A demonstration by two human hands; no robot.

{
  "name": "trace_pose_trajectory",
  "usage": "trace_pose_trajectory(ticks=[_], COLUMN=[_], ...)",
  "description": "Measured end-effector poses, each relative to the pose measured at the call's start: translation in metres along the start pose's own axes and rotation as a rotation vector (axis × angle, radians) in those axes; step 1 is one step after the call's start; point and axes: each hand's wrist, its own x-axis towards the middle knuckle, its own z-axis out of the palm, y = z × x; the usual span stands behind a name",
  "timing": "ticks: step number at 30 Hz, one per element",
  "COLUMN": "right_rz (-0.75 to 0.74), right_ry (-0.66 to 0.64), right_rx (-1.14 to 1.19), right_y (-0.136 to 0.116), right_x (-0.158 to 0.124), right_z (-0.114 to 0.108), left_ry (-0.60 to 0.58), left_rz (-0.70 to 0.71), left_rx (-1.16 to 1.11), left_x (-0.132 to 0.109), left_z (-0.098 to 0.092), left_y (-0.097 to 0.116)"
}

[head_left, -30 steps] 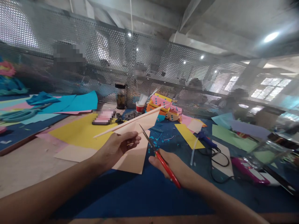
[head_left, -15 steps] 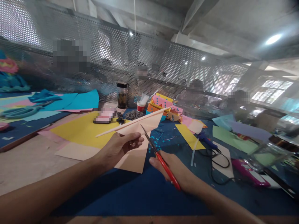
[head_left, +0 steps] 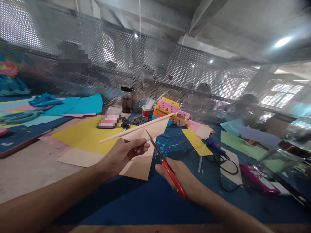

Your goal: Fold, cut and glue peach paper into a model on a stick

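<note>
My left hand (head_left: pixel 131 150) pinches the lower edge of a folded peach paper sheet (head_left: pixel 155 127), held up above the table. In my right hand (head_left: pixel 176 174) is a pair of scissors (head_left: pixel 171 174) with red handles, the blades pointing up and to the left. The blade tips lie at the paper, just right of my left fingers; whether they are cutting into it I cannot tell. Below my hands lies another flat peach sheet (head_left: pixel 139 166) on the dark blue mat (head_left: pixel 136 204). Small blue paper scraps (head_left: pixel 164 150) are strewn near the scissors.
Left lie yellow paper (head_left: pixel 82 136), a phone (head_left: pixel 109 120) and teal-handled scissors (head_left: pixel 21 116). A dark-lidded jar (head_left: pixel 126 100), a cup (head_left: pixel 146 111) and folded coloured paper pieces (head_left: pixel 167 108) stand behind. A blue glue gun (head_left: pixel 215 146) with its cord and a glass jar (head_left: pixel 279 158) are right.
Almost nothing differs. The red scissor handles have shifted very slightly left, while my left hand and the folded paper keep their place.
</note>
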Motion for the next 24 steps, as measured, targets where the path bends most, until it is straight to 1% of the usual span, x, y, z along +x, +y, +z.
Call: trace_pose_trajectory(ticks=[3,9,14,18,24], right_rz=[-0.01,0.025,0.009,0.018,-0.006], right_ry=[0.003,-0.007,0.001,-0.003,0.016], right_rx=[-0.005,0.036,0.051,0.032,0.007], right_y=[0.0008,0.0016,0.0025,0.0025,0.0047], right_x=[0.0006,0.0014,0.0012,0.0009,0.0001], right_z=[0.0013,0.0024,0.0038,0.0034,0.0042], left_ry=[0.0,0.01,0.019,0.025,0.028], left_rz=[-0.008,-0.01,-0.017,-0.018,-0.018], left_rx=[0.001,0.005,0.008,0.012,0.014], left_x=[0.0,-0.0008,-0.0026,-0.0026,-0.0018], left_z=[0.0001,0.0012,0.0034,0.0031,0.0014], left_y=[-0.0001,0.0008,0.0028,0.0026,0.0008])
